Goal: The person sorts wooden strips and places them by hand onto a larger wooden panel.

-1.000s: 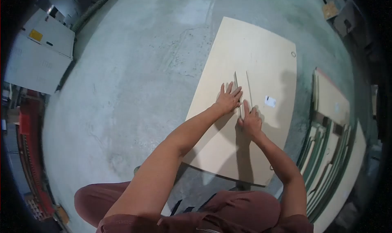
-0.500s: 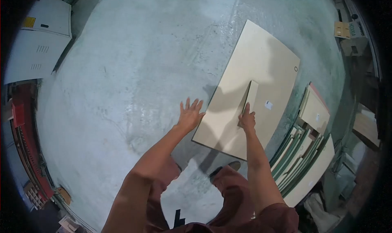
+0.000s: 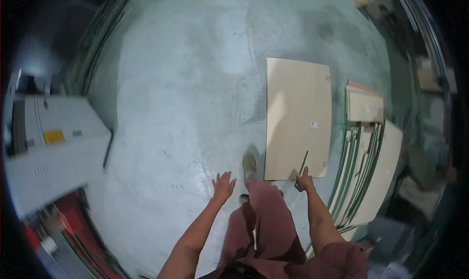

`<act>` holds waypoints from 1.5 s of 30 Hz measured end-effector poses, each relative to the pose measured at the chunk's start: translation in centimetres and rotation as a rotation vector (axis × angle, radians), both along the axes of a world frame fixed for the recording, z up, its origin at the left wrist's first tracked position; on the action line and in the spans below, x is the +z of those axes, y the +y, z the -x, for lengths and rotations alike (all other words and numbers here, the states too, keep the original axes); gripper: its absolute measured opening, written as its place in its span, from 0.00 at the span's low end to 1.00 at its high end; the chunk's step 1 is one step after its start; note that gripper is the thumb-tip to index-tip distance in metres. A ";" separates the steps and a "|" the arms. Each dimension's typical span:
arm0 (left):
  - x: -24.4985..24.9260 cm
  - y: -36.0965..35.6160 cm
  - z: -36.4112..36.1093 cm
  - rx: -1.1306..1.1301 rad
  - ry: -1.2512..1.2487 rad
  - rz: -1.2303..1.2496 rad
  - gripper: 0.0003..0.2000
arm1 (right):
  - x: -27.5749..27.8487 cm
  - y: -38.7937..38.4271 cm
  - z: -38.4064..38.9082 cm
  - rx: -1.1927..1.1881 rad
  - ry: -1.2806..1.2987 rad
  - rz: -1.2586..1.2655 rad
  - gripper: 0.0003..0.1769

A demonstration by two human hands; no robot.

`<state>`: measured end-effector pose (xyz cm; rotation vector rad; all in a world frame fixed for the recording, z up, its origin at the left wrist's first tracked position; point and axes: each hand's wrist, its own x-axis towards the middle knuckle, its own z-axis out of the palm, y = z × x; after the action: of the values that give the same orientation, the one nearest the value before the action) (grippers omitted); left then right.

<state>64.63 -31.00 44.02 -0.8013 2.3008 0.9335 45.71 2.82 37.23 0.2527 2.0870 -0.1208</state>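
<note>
My right hand (image 3: 305, 180) is closed around a narrow board strip (image 3: 305, 160), seen nearly edge-on as a thin dark green line. The strip is over the near end of a large beige panel (image 3: 293, 100) lying on the floor. The panel carries a small white label (image 3: 314, 125) and circle marks near its right-hand corners. My left hand (image 3: 223, 187) is over bare floor to the left of the panel, fingers spread and holding nothing.
Right of the panel lies a stack of beige boards and green-edged strips (image 3: 359, 166). A pale metal cabinet (image 3: 63, 156) with a yellow label stands at left, beside red equipment (image 3: 75, 218). My shoe (image 3: 249, 164) is beside the panel's lower left edge.
The view has turned and moved left. My left hand has come away from the panel's edge. The strip in my right hand has shifted toward the panel's near end and turned edge-on.
</note>
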 end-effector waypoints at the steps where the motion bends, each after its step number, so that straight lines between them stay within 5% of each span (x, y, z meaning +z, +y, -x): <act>1: 0.1 -2.0 0.3 0.031 -0.097 -0.009 0.25 | 1.0 -0.6 -0.5 -0.046 -0.072 0.009 0.46; 6: -0.6 -13.0 1.2 0.047 -0.332 0.057 0.24 | 2.2 -5.1 0.4 -0.269 -0.125 -0.073 0.46; 7: -0.5 -15.5 1.7 0.058 -0.386 0.095 0.24 | -2.0 -3.1 -1.4 -0.301 -0.142 -0.079 0.46; 9: -1.7 -20.7 1.0 0.088 -0.284 0.075 0.25 | -9.5 -2.3 -2.8 0.059 -0.145 -0.116 0.46; 10: -1.1 -22.7 3.3 0.120 -0.329 0.101 0.25 | -0.1 -9.7 5.5 -0.415 -0.152 -0.151 0.46; 17: 4.4 -35.0 16.3 -0.044 -0.402 0.131 0.19 | 0.8 -18.7 19.2 -0.684 -0.074 -0.019 0.47; 19: 0.6 -41.5 19.4 -0.281 -0.460 0.081 0.23 | -1.4 -21.1 21.9 -0.708 0.009 -0.025 0.47; 21: 3.1 -43.4 27.2 -0.196 -0.599 0.107 0.21 | -1.3 -22.7 24.0 -0.838 0.024 -0.019 0.47; 25: 2.4 -51.2 45.3 -0.636 -0.724 0.234 0.20 | -0.5 -27.3 26.8 -1.037 -0.020 -0.065 0.47; 27: 2.7 -53.8 56.7 -0.352 -0.415 0.120 0.18 | -2.5 -29.7 28.8 -1.203 0.048 -0.105 0.46; 29: 3.2 -56.5 70.0 -0.561 -0.211 0.172 0.17 | -0.7 -32.8 32.0 -1.386 -0.007 -0.116 0.45; 33: 6.2 -51.9 93.1 -0.812 -0.035 0.329 0.16 | 0.2 -38.4 36.8 -1.709 -0.038 -0.039 0.45; 35: 5.4 -51.3 100.5 -1.479 -0.131 0.673 0.17 | 0.9 -40.8 38.1 -1.828 -0.006 -0.016 0.44; 38: 1.0 -45.3 111.1 -1.822 0.034 0.511 0.18 | 0.1 -41.7 42.0 -2.048 0.026 0.016 0.44; 39: -0.8 -41.4 113.8 -1.876 0.048 0.506 0.18 | -2.2 -41.9 42.8 -2.101 0.028 0.006 0.44; 41: -1.8 -34.6 115.8 -1.707 0.100 0.231 0.17 | -7.8 -46.0 42.8 -1.759 0.097 -0.010 0.43; 43: -2.4 -22.1 116.7 -1.630 -0.026 0.215 0.17 | -9.9 -43.9 45.8 -1.873 0.089 -0.037 0.43; 44: -2.2 -16.5 116.0 -1.389 -0.044 0.069 0.18 | -6.6 -41.1 48.8 -2.089 0.090 -0.048 0.43; 45: -3.1 -12.0 115.8 -1.604 0.076 0.040 0.17 | -3.0 -38.3 51.3 -2.312 0.086 -0.053 0.44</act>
<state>-51.22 -43.04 40.92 1.0456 2.0753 0.1152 -5.56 -35.44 34.27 2.4475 0.7838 -1.3379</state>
